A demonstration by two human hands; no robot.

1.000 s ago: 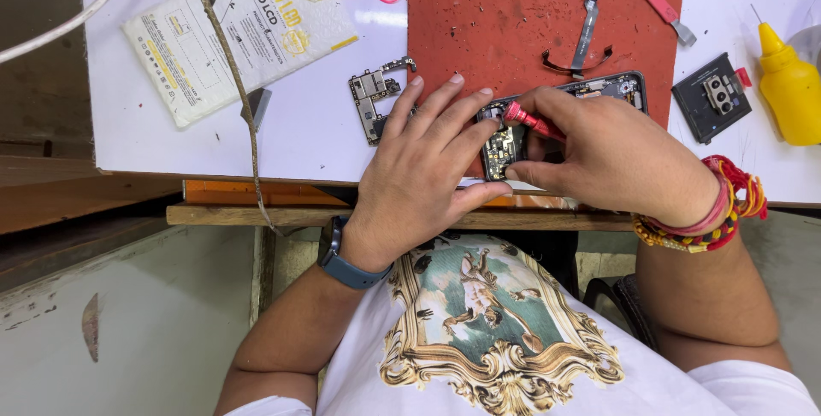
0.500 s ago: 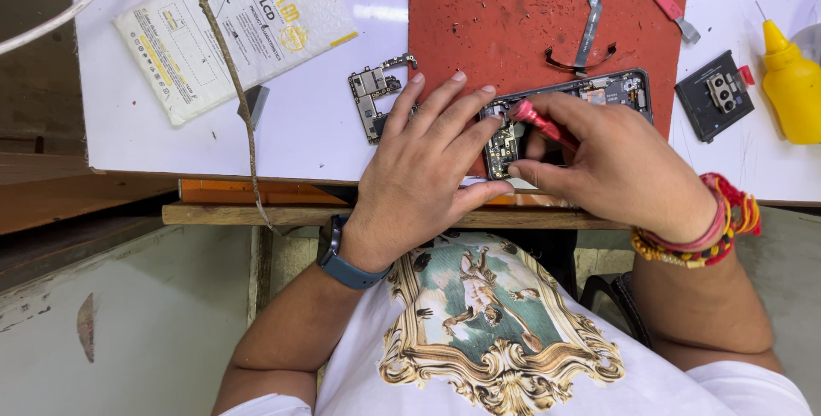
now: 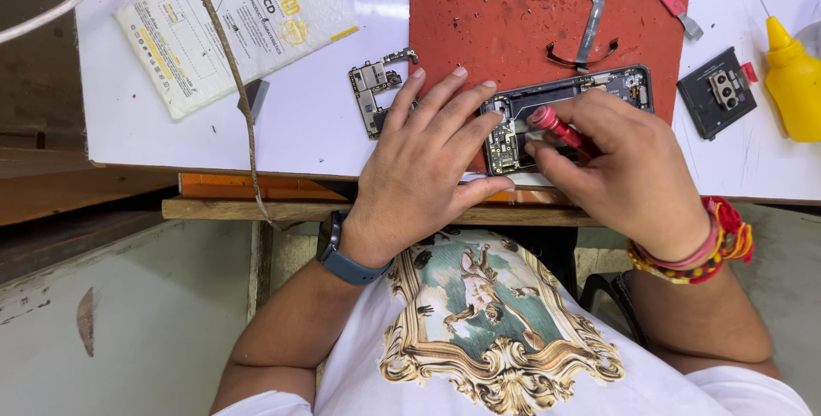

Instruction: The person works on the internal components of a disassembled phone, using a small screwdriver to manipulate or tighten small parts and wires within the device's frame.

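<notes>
White printed package (image 3: 231, 27) beside red mat (image 3: 513, 14)

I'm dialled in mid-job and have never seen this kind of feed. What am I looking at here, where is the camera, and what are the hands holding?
There is one view, from a camera worn on the person's head, looking straight down at their own two bare hands and the edge of a workbench.

The left hand, with a blue wristband, lies flat with fingers spread, pressing on an opened phone whose insides are exposed. The right hand, wearing red and yellow bracelets, holds a small red-handled screwdriver with its tip down inside the phone.

The phone lies on a red work mat on a white table. Around it: a loose circuit board left of the mat, a thin flex cable on the mat, a black camera module, a yellow squeeze bottle, and a white padded parts package.
</notes>
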